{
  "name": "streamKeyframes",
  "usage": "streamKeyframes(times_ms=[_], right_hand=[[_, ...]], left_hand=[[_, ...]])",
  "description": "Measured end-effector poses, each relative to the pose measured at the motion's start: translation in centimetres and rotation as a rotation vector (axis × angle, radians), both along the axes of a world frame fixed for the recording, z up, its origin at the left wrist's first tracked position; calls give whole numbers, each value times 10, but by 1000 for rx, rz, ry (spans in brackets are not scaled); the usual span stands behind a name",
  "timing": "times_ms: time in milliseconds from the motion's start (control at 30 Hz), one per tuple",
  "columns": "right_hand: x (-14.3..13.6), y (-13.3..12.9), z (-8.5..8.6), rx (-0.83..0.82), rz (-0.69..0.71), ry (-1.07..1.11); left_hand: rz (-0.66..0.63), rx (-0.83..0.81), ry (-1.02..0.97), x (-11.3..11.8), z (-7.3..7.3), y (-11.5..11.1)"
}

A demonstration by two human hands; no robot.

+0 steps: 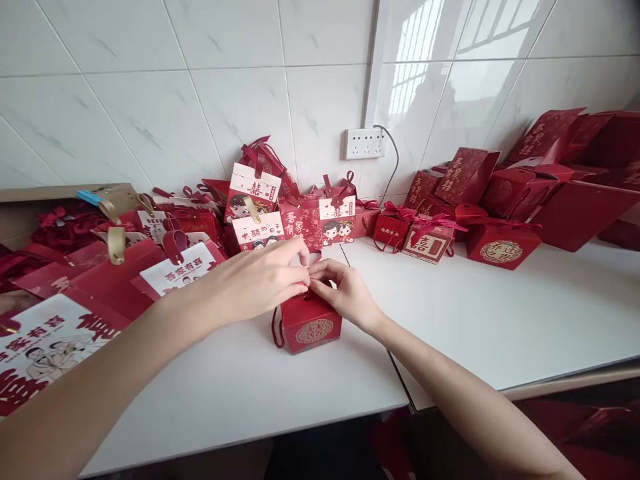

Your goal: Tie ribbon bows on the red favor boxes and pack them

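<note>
A small red gift box (314, 327) with a round gold emblem on its front stands upright on the white table. From its left side hangs a dark red cord loop (277, 331). My left hand (267, 277) reaches over the top of the box, fingers bent and pinched together. On the right, my right hand (347, 293) also pinches at the top, its thumb and fingertips meeting those of the left. A bit of dark red ribbon (315, 256) shows at the fingertips; the rest of it is hidden behind them.
Red and white gift boxes (300, 220) stand along the tiled wall below a power strip (366, 144). Bow-tied boxes (427, 239) and a pile of red boxes (545, 173) are at the right. Gift bags (55, 340) and a cardboard box (65, 193) lie left.
</note>
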State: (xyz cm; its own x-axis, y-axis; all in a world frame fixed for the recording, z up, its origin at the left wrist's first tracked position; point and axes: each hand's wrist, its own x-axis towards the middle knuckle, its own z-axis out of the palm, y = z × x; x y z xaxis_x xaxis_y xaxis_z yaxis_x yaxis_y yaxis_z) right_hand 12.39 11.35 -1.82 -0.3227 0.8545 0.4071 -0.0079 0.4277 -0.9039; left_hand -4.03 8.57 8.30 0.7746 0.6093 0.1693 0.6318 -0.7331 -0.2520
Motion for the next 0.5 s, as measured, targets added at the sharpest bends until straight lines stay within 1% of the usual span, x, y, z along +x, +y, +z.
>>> streamKeyframes(times_ms=[67,133,233,300,400,500], right_hand=[[1,1,-1,41,6,-26],[2,2,-1,83,4,-67],[4,4,-1,100,17,-109],[4,4,0,101,43,-107],[4,4,0,129,55,-89],[4,3,1,118,19,-86]], left_hand=[[-34,-17,16,6,2,5],[-51,-46,-15,10,2,12],[-23,-144,-157,10,-1,23],[0,-223,-278,7,-5,30],[49,-348,-468,1,-19,39],[140,-422,-696,-5,-40,43]])
